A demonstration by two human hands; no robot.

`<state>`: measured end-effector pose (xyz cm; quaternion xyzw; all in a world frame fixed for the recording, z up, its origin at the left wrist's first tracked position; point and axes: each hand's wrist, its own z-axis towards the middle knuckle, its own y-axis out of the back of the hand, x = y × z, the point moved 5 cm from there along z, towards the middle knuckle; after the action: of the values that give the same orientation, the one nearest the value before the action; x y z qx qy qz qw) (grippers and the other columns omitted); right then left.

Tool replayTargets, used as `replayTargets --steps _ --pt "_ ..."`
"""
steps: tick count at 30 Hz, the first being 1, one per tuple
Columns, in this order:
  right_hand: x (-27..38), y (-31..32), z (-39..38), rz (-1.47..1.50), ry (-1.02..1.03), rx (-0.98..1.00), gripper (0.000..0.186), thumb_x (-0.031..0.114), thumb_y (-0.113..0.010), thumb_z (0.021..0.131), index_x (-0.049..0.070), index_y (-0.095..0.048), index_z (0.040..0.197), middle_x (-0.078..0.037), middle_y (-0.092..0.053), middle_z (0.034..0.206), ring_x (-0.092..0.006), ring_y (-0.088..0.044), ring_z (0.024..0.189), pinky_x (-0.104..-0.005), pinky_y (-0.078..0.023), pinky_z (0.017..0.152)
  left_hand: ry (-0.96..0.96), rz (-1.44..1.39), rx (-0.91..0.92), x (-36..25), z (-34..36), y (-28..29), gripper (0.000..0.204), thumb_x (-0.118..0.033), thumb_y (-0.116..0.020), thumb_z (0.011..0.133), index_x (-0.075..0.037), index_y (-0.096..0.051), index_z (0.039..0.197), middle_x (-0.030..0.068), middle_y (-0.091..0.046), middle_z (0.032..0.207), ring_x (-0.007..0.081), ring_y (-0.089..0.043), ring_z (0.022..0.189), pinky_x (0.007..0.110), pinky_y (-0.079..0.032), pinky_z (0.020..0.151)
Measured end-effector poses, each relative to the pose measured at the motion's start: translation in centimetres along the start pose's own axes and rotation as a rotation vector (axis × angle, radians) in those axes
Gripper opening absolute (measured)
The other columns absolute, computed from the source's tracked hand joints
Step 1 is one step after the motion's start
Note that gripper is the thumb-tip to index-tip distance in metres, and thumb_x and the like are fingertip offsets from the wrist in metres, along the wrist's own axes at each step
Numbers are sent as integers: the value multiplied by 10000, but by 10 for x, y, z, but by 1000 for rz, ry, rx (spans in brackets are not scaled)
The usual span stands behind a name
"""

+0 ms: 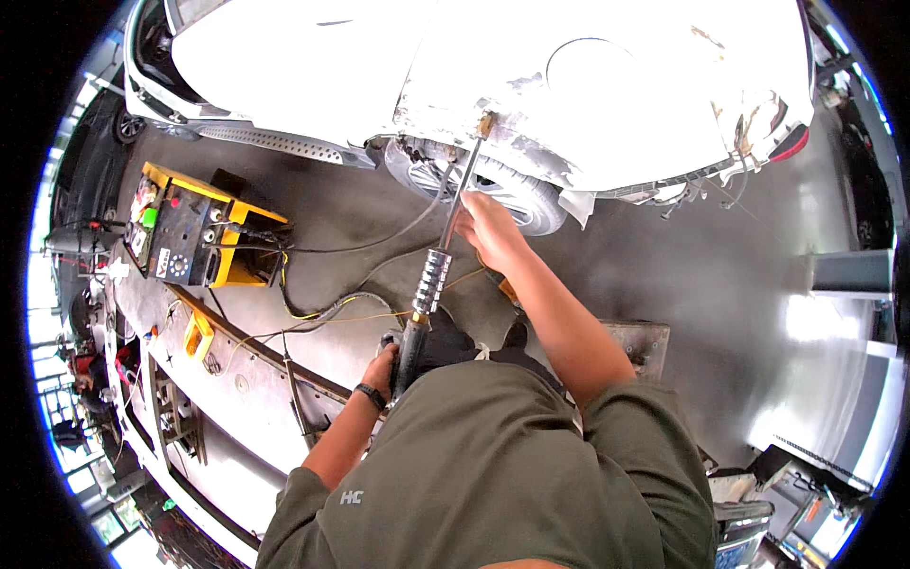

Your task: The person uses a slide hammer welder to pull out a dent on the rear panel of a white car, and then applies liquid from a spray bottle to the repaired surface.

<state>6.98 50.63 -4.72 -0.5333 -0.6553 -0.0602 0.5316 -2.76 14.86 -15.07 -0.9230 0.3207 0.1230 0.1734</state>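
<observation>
A slide hammer dent puller [432, 283] runs from my body to the white car's [493, 57] damaged side panel. Its brass-coloured tip meets the panel above the rear wheel [517, 194]. Low on the tool, my left hand [381, 365] is closed around the black handle; part of the grip is hidden. My right hand [488, 232] is closed at the steel rod, between the ribbed sliding weight and the tip. Its fingertips are partly hidden. Scraped paint and bare patches surround the contact spot.
A yellow and black welding machine [194, 232] stands to the left, with dark cables [365, 284] trailing toward me. A long metal frame bench [246, 379] lies at lower left. A dark car [90, 152] stands at far left. Torn trim [739, 161] hangs from the white car's rear.
</observation>
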Motion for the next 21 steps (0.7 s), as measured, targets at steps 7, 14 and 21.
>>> replayTargets --steps 7,14,21 --pt "-16 -77 24 334 -187 -191 324 426 -493 1047 131 -487 913 45 -428 692 -106 -403 575 -328 -388 568 -299 240 -422 -51 -59 34 441 -391 -725 835 16 -657 989 114 -644 867 230 -646 775 364 -538 698" --pt "-32 -77 30 501 -166 -170 400 525 -467 1045 149 -445 911 65 -333 668 -80 -318 549 -269 -314 516 -189 -477 29 -44 -96 66 401 -374 -695 884 -49 -685 1120 78 -727 1043 246 -692 917 383 -554 862" --pt "-23 -88 28 582 -193 -64 387 521 -473 1043 159 -453 909 65 -341 666 -75 -312 545 -263 -309 513 -499 -326 165 -57 -125 80 475 -218 -655 808 33 -642 1211 130 -711 1095 260 -685 991 398 -547 922"
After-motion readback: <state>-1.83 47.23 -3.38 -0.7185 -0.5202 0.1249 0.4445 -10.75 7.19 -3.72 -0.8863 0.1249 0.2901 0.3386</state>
